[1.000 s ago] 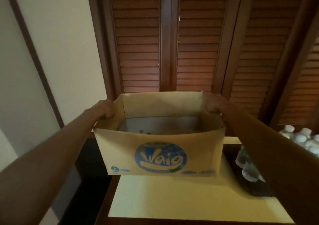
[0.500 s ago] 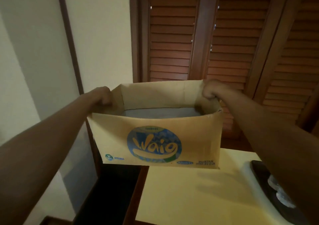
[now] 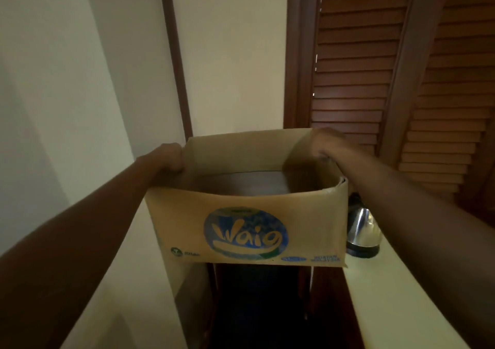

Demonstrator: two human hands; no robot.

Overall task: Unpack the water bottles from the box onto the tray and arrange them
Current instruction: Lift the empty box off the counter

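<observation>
A brown cardboard box (image 3: 246, 231) with a round blue logo hangs in the air in front of me, its top flaps open. My left hand (image 3: 168, 157) grips its left wall and my right hand (image 3: 325, 143) grips its right wall. The inside looks dark and no bottles show in it. The box is left of the yellow table top (image 3: 396, 295), above a dark gap beside the wall. Neither the tray nor any water bottle is in view.
A shiny steel kettle (image 3: 363, 233) on a black base stands on the table just right of the box. Brown louvred doors (image 3: 375, 67) fill the upper right. A pale wall (image 3: 67, 107) with a brown frame strip is on the left.
Both hands have carried the box leftwards off the table, and the view has swung left. The tray and bottles have left the frame; the kettle has come into view.
</observation>
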